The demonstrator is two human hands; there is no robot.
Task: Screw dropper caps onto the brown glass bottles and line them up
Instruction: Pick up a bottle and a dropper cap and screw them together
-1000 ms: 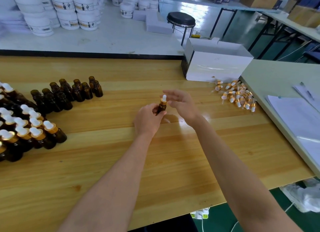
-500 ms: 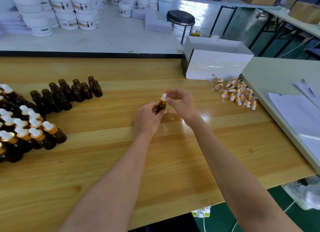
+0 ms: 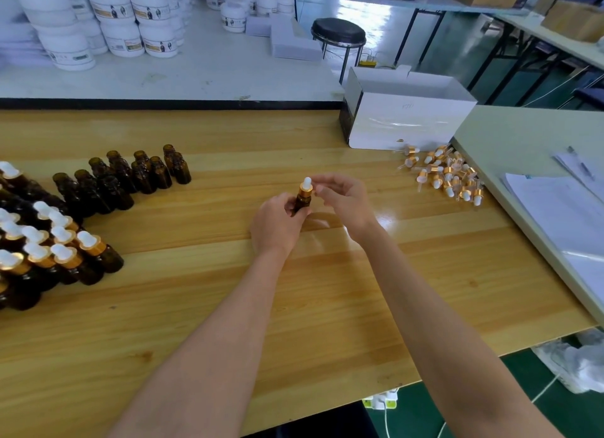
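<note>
Since a second ago the right hand [image 3: 346,202] has curled its fingers to pinch the dropper cap [image 3: 306,187]. On the left stand the capped bottles [image 3: 62,251], and the uncapped bottles [image 3: 130,176] still wait. The left hand [image 3: 277,225] grips the brown bottle [image 3: 302,204] at the middle of the worktop [image 3: 294,307]. The loose caps [image 3: 447,172] lie on the right.

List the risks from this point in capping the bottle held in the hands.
The left hand grips the small brown glass bottle alone; a hard twist by the right hand could slip it loose.
The white-bulbed gold dropper cap might seat crooked and cross-thread.
The capped brown bottles at the left stand packed tight; placing this one carelessly could topple some.
</note>
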